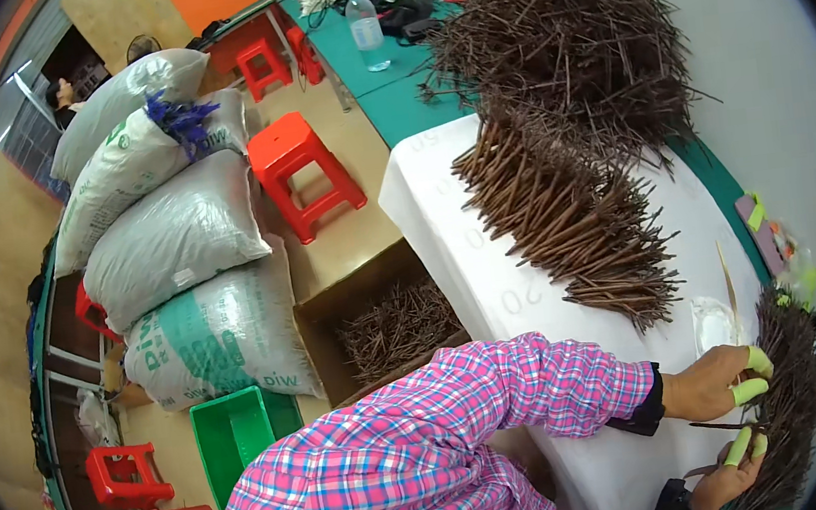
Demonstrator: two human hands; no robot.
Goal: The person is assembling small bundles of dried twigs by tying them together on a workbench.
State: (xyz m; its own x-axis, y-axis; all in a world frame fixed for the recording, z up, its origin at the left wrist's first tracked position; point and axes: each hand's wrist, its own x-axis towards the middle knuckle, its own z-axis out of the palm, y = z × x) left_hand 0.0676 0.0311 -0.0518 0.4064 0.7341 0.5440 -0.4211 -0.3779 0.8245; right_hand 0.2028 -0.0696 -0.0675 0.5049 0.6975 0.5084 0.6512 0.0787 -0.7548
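My left hand (pixel 701 391), with pale yellow-green finger cots, is curled beside a dark heap of thin sticks (pixel 790 383) at the right. Its thumb and a finger come together at the tips; what lies between them is too small to make out. Closer to me, my right hand (pixel 723 489) wears the same cots and pinches a thin brown stick (pixel 721 426) at the edge of that heap. Just beyond my left hand a small white dish (pixel 714 325) stands on the white table cover (pixel 567 368). A row of brown stick bundles (pixel 565 217) lies farther off.
A large tangled stick pile (pixel 565 46) and a water bottle (pixel 367 30) are on the green table. At the left stand stacked full sacks (pixel 174 236), a red stool (pixel 303 171), a green crate (pixel 238 441) and a cardboard box (pixel 319 315) of sticks. One person (pixel 60 101) is far off.
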